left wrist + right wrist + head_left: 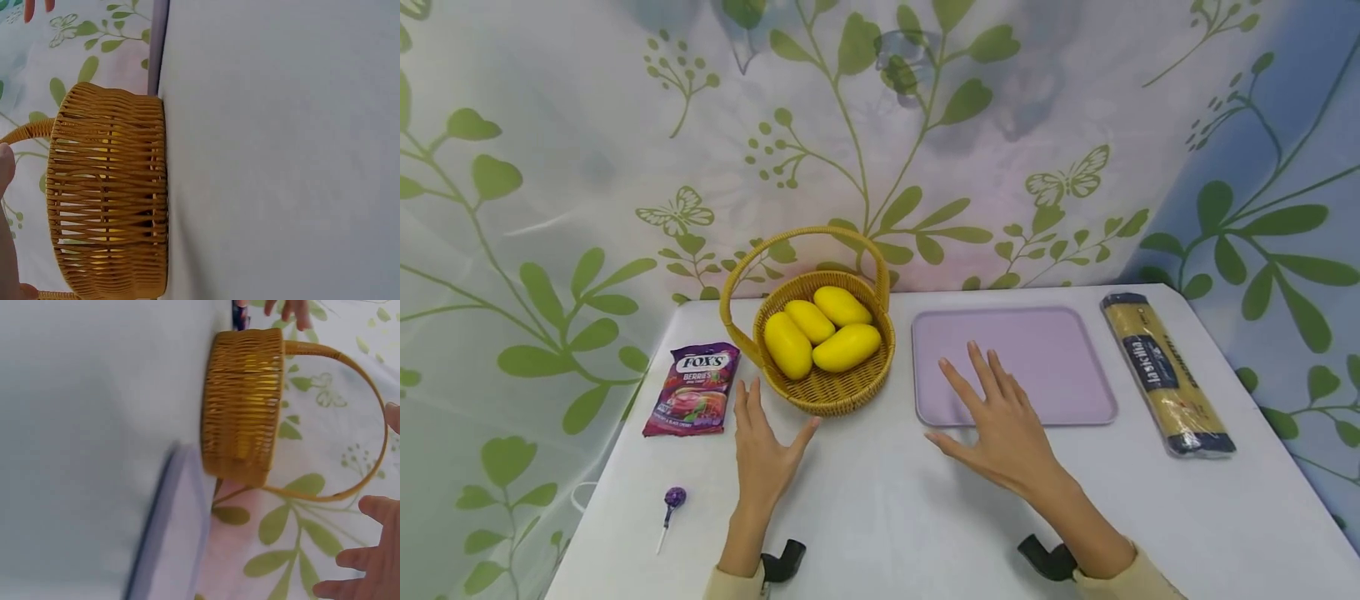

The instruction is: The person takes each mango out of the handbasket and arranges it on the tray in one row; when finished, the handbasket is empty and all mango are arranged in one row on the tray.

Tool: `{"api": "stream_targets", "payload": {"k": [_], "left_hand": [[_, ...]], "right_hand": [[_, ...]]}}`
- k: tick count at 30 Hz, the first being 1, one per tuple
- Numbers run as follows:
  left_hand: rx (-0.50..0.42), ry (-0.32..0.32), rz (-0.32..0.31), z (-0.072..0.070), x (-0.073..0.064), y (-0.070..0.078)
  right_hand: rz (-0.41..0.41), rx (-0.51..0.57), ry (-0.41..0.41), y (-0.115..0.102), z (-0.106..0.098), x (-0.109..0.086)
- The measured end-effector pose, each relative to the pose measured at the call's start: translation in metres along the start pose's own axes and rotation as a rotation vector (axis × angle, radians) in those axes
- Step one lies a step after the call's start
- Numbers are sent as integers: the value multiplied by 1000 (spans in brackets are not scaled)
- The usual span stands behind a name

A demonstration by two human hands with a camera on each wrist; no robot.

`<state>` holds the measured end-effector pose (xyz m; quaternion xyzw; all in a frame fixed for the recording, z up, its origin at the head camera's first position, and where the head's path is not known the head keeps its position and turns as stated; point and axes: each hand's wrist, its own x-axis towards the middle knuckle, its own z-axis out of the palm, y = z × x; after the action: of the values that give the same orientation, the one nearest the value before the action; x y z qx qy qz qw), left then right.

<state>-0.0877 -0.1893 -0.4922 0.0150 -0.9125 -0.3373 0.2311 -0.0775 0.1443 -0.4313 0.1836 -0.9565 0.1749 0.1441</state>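
Note:
My left hand [765,454] hovers over the table in front of the wicker basket [842,406], thumb and fingers spread and holding nothing. The basket has a tall looped handle and holds several yellow mangoes [847,347]. In the left wrist view the woven basket side [109,194] fills the space near my fingers. My right hand [1003,429] is spread too, with nothing in it. Its fingertips overlap the near left part of a lilac tray [1052,350] in the head view. The right wrist view shows the basket [244,406] and tray edge [172,531] beyond that hand [375,556].
Left of the basket lies a purple candy bag [695,390] marked FOX'S, with a purple-wrapped lollipop [674,498] nearer the front. A pack of spaghetti [1165,375] lies right of the tray. A leaf-patterned curtain [880,125] hangs behind the white table [880,517].

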Motion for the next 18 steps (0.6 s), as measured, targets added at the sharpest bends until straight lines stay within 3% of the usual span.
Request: {"api": "stream_targets", "payload": {"k": [6, 12, 18], "left_hand": [[-61, 28, 1, 15, 6, -7], [-121, 27, -36, 26, 8, -16], [-213, 39, -21, 34, 8, -21]], "right_hand": [[-54, 77, -3, -24, 8, 41], [-102, 127, -36, -44, 22, 78], [-139, 142, -55, -56, 37, 109]]}}
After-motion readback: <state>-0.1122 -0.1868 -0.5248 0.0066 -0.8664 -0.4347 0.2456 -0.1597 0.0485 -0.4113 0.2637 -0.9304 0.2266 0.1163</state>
